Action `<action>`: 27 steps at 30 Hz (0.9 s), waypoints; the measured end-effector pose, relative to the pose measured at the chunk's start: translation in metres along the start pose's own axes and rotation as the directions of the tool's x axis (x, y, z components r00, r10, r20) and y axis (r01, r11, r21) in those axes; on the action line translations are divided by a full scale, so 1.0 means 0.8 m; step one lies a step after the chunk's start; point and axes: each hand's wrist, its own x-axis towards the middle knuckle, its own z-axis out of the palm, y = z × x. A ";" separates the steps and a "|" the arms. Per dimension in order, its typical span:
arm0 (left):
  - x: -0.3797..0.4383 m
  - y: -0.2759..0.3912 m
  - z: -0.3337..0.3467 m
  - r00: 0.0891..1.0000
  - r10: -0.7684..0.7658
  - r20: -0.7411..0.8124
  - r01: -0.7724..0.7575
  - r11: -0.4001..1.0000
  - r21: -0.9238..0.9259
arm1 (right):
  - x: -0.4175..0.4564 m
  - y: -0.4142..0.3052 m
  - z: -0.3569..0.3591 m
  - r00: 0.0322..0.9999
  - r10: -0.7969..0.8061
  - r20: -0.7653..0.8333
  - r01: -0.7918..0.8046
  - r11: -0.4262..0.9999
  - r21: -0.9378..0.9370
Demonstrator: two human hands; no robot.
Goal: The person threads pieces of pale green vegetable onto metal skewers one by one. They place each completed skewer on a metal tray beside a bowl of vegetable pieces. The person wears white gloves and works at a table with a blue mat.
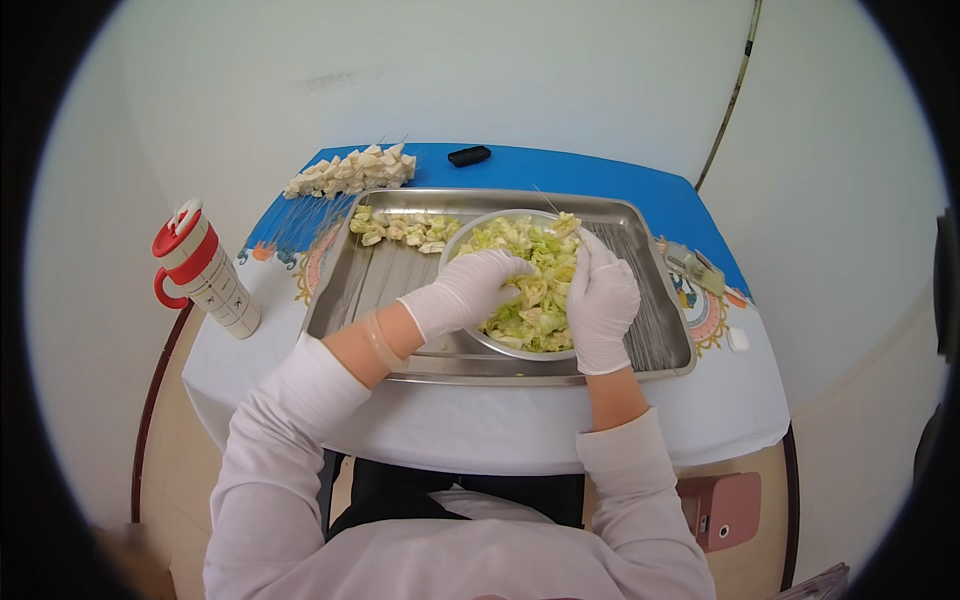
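Observation:
A round metal bowl (501, 352) filled with cut pale green cabbage leaves (529, 322) sits in a large stainless-steel tray (450, 370). My gloved right hand (604, 304), over the bowl's right rim, holds a thin skewer (546, 199) with a cabbage piece (565, 224) on it. My gloved left hand (472, 289) reaches over the left rim with its fingertips among the leaves; whether they pinch a leaf is unclear. Skewered cabbage pieces (409, 229) lie in a row at the tray's back left. Many bare thin skewers (649, 322) lie along its right side.
White chunks on skewers (360, 171) are piled at the back left. A tumbler (214, 274) with a red lid stands at the left. At the back is a black object (469, 156). A clear plastic packet (694, 266) and a small white case (738, 340) lie right of the tray.

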 end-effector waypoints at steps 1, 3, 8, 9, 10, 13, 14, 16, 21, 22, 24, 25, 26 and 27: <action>0.007 0.003 0.008 1.000 0.011 0.028 -0.011 1.000 -0.011 | 0.001 0.001 0.001 1.000 0.009 -0.013 -0.009 1.000 0.000; 0.019 0.011 0.020 0.997 0.014 0.071 -0.015 1.000 0.010 | -0.002 0.006 0.005 0.998 0.054 -0.030 -0.055 0.998 -0.035; 0.032 0.009 0.035 0.991 -0.021 0.134 0.021 1.000 0.003 | 0.005 0.002 -0.012 0.988 0.145 -0.049 -0.146 0.989 -0.023; 0.034 0.008 0.031 0.988 -0.033 0.150 0.037 0.999 -0.024 | 0.010 0.001 -0.019 0.985 0.162 -0.068 -0.160 0.987 0.032; 0.033 0.007 0.029 0.990 -0.031 0.139 0.037 0.999 -0.034 | 0.016 0.000 -0.026 0.980 0.179 -0.085 -0.172 0.981 0.087; 0.022 0.006 0.028 0.999 -0.020 0.047 0.023 0.998 -0.061 | 0.032 -0.001 -0.048 0.950 0.309 -0.043 -0.284 0.914 0.289; 0.020 0.001 0.031 0.999 -0.012 -0.030 0.010 0.998 -0.066 | 0.039 0.001 -0.055 0.947 0.321 0.014 -0.303 0.877 0.372; 0.014 -0.003 0.025 0.990 -0.003 -0.141 -0.010 0.995 -0.097 | 0.048 -0.003 -0.073 0.917 0.352 0.187 -0.391 0.706 0.590; -0.012 0.007 -0.004 0.934 -0.115 -0.337 -0.002 0.945 -0.327 | 0.052 0.011 -0.065 0.665 0.222 0.713 -0.746 0.158 0.647; -0.014 0.009 -0.003 0.909 -0.135 -0.395 -0.023 0.928 -0.371 | 0.047 0.008 -0.047 0.622 0.237 0.746 -0.778 0.086 0.622; -0.020 0.014 0.004 0.844 -0.185 -0.503 -0.071 0.891 -0.448 | 0.037 0.012 -0.017 0.570 0.148 0.808 -0.816 -0.014 0.578; -0.025 0.013 0.008 0.828 -0.206 -0.522 -0.064 0.889 -0.453 | 0.034 0.001 -0.013 0.569 0.157 0.807 -0.819 0.020 0.574; -0.029 0.013 0.013 0.811 -0.225 -0.540 -0.058 0.887 -0.457 | 0.029 -0.015 -0.008 0.570 0.167 0.805 -0.820 0.055 0.569; -0.032 0.015 0.019 0.799 -0.242 -0.550 -0.053 0.884 -0.465 | 0.023 -0.025 -0.006 0.567 0.186 0.803 -0.823 0.086 0.561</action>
